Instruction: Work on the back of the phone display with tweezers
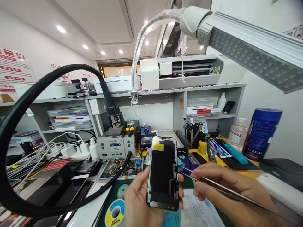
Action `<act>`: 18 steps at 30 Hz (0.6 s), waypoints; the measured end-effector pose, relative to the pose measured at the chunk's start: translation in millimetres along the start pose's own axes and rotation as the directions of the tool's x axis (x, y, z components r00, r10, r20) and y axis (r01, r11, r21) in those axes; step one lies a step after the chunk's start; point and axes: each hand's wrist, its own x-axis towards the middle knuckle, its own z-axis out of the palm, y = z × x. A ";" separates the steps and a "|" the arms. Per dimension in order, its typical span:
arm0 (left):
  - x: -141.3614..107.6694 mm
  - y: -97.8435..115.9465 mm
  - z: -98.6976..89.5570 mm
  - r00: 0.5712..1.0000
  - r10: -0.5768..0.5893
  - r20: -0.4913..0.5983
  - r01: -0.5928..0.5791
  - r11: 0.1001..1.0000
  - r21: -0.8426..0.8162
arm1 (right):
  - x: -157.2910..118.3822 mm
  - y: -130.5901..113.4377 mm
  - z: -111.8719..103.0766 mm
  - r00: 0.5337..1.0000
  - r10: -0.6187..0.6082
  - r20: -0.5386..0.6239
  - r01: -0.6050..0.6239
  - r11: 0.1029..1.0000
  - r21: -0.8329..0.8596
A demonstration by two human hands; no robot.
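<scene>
My left hand (142, 201) is wrapped round a phone screen assembly (163, 171), which it holds up with its dark back toward me. A yellow sticker (158, 147) sits near the assembly's top, and flex cables run along its right edge. In my right hand (227, 189) is a pair of metal tweezers (220, 187), pinched between thumb and fingers. The tweezer tips are apart and point left, close to the right edge of the screen assembly; whether they touch it I cannot tell. Beneath my hands lies a printed paper sheet (199, 209).
A thick black hose (54, 71) loops across the left side, beside a grey soldering station (112, 146). A tray of circuit boards (123, 167) and a solder reel (115, 212) lie left of my hand. Rightward are a teal tool (235, 153) and a clear bottle (238, 134). An LED lamp (255, 53) hangs above.
</scene>
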 end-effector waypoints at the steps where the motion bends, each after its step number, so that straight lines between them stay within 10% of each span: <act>1: 0.0 -0.6 -0.6 1.000 -0.002 -0.010 0.002 1.000 0.004 | -0.2 -0.1 0.3 0.999 -0.049 -0.004 0.049 0.998 -0.035; 8: -0.9 2.3 -2.4 0.998 -0.037 0.060 0.038 0.999 -0.014 | 2.6 -9.6 2.8 0.909 -0.416 -0.016 0.406 0.896 -0.181; 18: -8.5 5.2 14.4 0.997 -0.035 -0.065 0.037 0.999 0.024 | 8.1 -21.9 4.1 0.908 -0.419 0.017 0.418 0.898 -0.138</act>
